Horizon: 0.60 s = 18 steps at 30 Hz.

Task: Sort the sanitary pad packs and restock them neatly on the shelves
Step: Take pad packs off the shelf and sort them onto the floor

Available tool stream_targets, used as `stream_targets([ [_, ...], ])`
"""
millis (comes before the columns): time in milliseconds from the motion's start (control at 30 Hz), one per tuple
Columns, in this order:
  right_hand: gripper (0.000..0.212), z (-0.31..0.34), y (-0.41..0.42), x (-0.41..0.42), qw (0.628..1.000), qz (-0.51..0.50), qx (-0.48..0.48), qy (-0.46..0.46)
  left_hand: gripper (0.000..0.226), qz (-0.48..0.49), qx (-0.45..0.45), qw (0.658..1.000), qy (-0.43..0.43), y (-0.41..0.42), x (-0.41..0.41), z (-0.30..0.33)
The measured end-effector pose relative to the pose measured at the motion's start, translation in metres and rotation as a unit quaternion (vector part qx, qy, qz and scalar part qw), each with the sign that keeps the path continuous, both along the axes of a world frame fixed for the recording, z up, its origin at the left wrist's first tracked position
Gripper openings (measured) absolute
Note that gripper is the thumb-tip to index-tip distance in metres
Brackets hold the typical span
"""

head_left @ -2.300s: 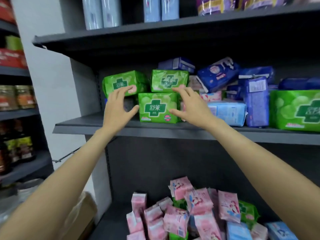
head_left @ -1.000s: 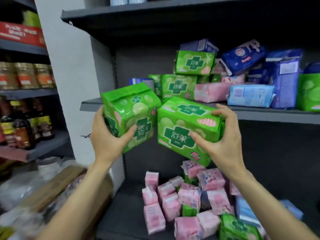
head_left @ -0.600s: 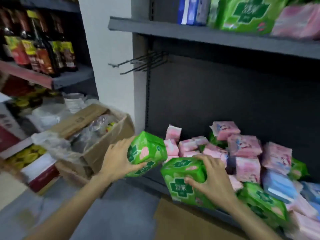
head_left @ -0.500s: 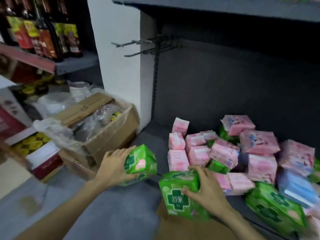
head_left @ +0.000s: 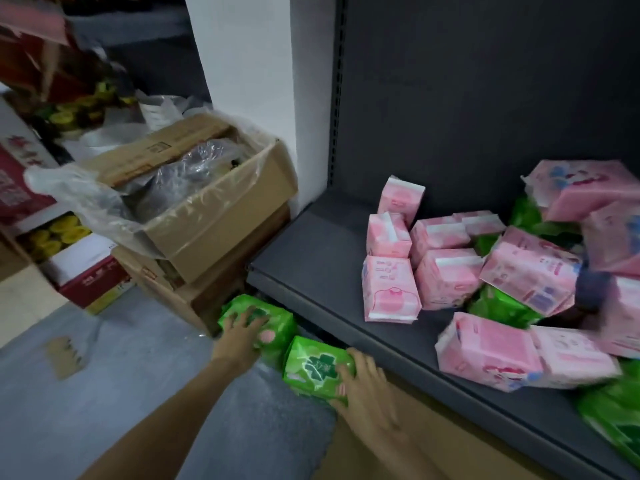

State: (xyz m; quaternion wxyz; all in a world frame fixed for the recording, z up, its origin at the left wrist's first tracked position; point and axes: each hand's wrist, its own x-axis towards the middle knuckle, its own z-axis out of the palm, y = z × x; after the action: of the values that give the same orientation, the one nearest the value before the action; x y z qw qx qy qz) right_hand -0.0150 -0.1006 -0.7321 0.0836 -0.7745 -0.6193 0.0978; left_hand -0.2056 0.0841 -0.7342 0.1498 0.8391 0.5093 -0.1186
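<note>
Green packs on the floor below the bottom shelf: our left hand grips one green pack, our right hand grips the other green pack. Pink packs jumbled beyond our right hand; cardboard box past the left.

a shop: stocked shelf, stock cartons on the floor.
</note>
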Motion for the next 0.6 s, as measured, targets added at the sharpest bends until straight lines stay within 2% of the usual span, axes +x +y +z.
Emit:
stream_targets([
  [133,0.051,-0.007,-0.001,-0.004,0.997,0.026,-0.009,-0.069,0.064,-0.001,-0.004,1.0,0.029,-0.006,-0.003,-0.006],
  [233,0.035,0.017,0.003,0.005,0.996,0.059,0.023,-0.066,0.05,-0.003,0.01,1.0,0.013,-0.005,0.014,0.034],
  [333,0.032,0.074,0.005,0.023,0.998,0.061,-0.005,0.017,0.043,-0.063,-0.008,0.998,-0.02,-0.011,0.037,0.096],
  [467,0.036,0.168,-0.006,0.056,0.981,0.087,-0.108,0.134,0.038,-0.214,-0.012,0.975,-0.052,-0.033,0.063,0.195],
  [533,0.035,0.225,-0.021,0.068,0.978,0.107,-0.111,0.143,0.039,-0.28,0.033,0.954,-0.105,-0.051,0.076,0.254],
  [600,0.031,0.284,-0.041,0.078,0.981,0.109,-0.078,0.141,0.045,-0.323,0.11,0.915,-0.215,-0.069,0.09,0.312],
])
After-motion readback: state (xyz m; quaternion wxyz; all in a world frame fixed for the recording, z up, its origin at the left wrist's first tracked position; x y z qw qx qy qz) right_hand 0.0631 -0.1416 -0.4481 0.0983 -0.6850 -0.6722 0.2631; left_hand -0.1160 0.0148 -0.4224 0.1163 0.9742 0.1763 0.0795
